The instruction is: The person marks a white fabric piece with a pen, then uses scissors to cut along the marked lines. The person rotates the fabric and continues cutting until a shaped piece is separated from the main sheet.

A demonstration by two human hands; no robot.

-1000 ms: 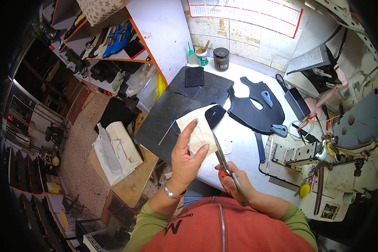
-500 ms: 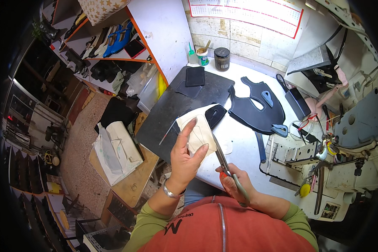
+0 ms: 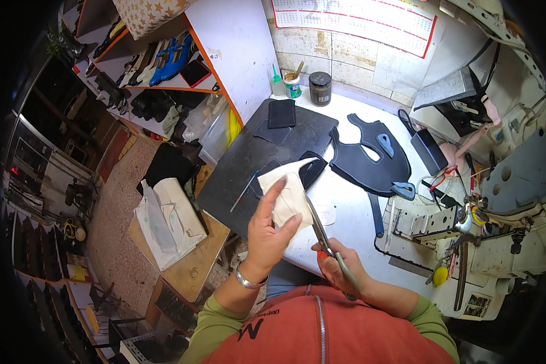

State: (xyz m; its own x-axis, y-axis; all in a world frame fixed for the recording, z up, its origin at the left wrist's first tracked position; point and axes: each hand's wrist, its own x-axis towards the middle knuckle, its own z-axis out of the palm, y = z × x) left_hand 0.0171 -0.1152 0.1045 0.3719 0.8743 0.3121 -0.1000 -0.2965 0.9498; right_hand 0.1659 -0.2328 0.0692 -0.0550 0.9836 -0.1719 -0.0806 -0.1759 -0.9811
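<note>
1. The left hand [image 3: 264, 241] is reaching forward, pinching a cream sheet [image 3: 293, 197] between thumb and fingers above the white table [image 3: 353, 213]
2. The right hand [image 3: 344, 265] is gripping scissors [image 3: 318, 227], blades pointing along the sheet's right edge
3. The red vest [image 3: 370, 321] is bearing dark lettering [image 3: 251, 329], a wall calendar [image 3: 361, 23] printed numerals
4. The sheet is partly hiding a dark mat [image 3: 224, 191] and a black piece [image 3: 313, 172]
</note>
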